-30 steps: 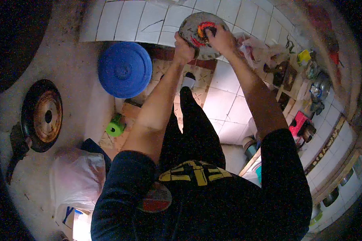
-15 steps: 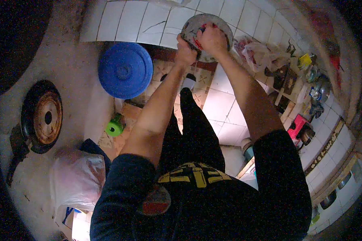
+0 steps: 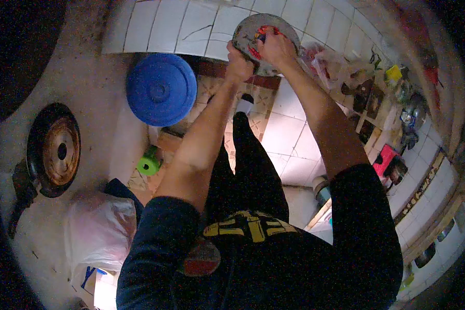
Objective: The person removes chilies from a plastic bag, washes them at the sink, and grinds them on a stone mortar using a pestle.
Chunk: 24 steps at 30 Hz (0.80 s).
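Note:
At the top of the view, a round grey pan-like piece (image 3: 287, 28) with a mottled surface is held over the white tiled counter. My left hand (image 3: 239, 64) is closed around its near left edge, where a dark part shows under the fingers. The fingers of my right hand (image 3: 276, 49) are bent and press a small red thing (image 3: 267, 31) against the grey surface. More red shows by the fingertips; whether it is a cloth or a scrubber I cannot tell.
A blue round lid (image 3: 161, 90) lies left of my arms. A blackened frying pan (image 3: 54, 150) hangs on the left wall, above a stuffed plastic bag (image 3: 101, 227). A green roll (image 3: 149, 164) sits lower. Plastic bags (image 3: 320, 62) and a pink box (image 3: 387, 160) are at right.
My right hand has shifted slightly on the grey piece, and more of the red thing shows above its fingers. My left hand keeps its grip in about the same place.

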{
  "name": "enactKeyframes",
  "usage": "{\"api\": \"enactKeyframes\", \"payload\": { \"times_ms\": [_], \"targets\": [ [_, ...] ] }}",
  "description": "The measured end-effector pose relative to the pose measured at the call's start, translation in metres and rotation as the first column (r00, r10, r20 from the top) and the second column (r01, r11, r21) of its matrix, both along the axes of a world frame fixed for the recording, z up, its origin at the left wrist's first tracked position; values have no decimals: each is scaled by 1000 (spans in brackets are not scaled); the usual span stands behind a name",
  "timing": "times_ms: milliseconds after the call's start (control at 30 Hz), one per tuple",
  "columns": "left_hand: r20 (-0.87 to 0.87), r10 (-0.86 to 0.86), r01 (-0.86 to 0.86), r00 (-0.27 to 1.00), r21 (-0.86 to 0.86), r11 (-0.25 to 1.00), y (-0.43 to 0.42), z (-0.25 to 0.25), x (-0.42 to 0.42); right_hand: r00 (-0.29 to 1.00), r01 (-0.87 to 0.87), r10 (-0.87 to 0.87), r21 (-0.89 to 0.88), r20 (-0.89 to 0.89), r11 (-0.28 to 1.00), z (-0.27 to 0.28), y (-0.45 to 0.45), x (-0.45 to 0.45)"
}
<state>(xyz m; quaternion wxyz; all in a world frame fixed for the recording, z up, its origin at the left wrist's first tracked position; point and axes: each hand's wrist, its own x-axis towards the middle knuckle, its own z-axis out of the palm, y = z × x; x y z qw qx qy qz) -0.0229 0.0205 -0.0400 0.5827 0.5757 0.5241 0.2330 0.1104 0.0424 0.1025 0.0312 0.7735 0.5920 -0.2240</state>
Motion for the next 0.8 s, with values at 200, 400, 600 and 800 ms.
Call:
{"api": "enactKeyframes", "payload": {
  "times_ms": [200,400,600,800],
  "targets": [
    [55,101,-105,993,77,991,2,-3,9,989,-150,145,227,39,962,-8,-18,2],
    [36,53,-55,998,67,996,4,19,3,997,-64,63,31,40,997,-13,-16,0],
    [64,63,-73,996,163,984,5,-3,6,996,-72,72,-5,56,997,-8,-11,2],
    [-31,114,-113,993,32,993,-6,31,11,990,-139,140,63,-17,988,-7,-23,16]
  ]
}}
